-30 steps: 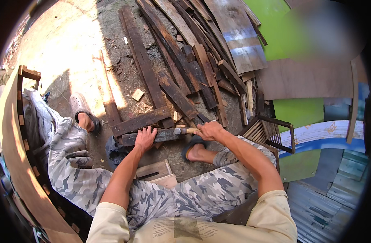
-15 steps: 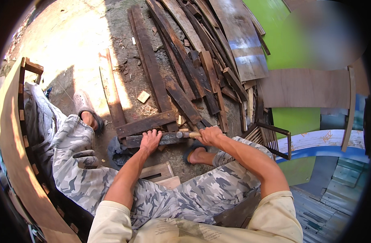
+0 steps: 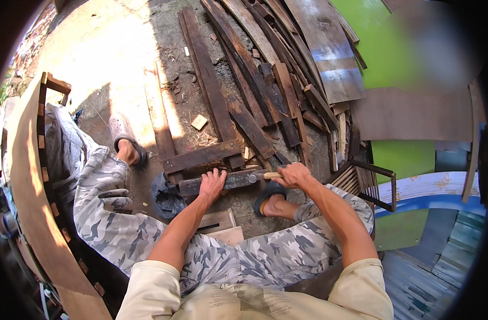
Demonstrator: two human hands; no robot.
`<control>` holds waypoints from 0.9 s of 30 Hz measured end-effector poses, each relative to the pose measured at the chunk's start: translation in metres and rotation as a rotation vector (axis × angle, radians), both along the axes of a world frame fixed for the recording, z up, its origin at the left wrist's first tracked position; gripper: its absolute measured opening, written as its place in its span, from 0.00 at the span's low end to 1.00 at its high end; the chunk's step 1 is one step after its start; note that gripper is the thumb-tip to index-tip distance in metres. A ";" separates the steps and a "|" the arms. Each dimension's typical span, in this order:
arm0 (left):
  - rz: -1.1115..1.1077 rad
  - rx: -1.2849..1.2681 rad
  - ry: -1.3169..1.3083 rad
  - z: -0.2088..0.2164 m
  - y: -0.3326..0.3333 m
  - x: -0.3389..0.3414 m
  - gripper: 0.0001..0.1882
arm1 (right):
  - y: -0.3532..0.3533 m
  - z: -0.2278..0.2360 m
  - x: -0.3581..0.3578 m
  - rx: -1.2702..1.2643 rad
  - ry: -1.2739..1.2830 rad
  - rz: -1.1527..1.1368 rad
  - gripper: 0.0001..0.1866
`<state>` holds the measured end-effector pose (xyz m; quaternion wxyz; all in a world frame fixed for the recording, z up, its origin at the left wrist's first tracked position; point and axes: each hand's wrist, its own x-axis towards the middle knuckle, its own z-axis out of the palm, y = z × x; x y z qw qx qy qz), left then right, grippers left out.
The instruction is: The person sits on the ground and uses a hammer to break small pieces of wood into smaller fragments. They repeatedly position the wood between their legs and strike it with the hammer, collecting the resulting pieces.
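Note:
My left hand (image 3: 213,184) bends over a short dark wooden board (image 3: 235,181) and holds it, fingers on its far side. My right hand (image 3: 294,175) is closed round the pale wooden handle of a hammer (image 3: 275,175). The hammer's metal head lies over the right part of this board; whether it touches is unclear. Just beyond, a dark crosspiece (image 3: 201,156) lies across the near ends of two long planks, one of them the dark plank (image 3: 209,80). The board's underside is hidden.
A pile of old dark planks (image 3: 254,74) spreads ahead to the right. A small pale wood block (image 3: 199,122) lies among chips. Near my legs are a black plastic bag (image 3: 166,198), pale wooden pieces (image 3: 225,236) and a slatted wooden frame (image 3: 380,186). A curved wooden panel (image 3: 33,186) stands left.
The whole view has shifted, so things sit farther right in the picture. My right hand and the hammer have moved slightly right along the board. My left hand keeps its place on it.

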<state>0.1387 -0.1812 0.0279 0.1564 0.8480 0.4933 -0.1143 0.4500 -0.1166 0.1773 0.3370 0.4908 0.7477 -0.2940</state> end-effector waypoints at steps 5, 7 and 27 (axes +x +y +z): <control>-0.048 -0.082 0.020 0.009 0.014 -0.003 0.30 | -0.007 -0.006 0.002 0.078 0.025 -0.009 0.30; -0.037 -0.051 0.037 0.012 0.011 -0.010 0.30 | -0.011 -0.008 0.001 0.116 0.047 -0.003 0.30; -0.056 -0.165 0.007 -0.011 -0.022 -0.008 0.27 | -0.045 -0.019 -0.002 0.133 0.037 -0.036 0.30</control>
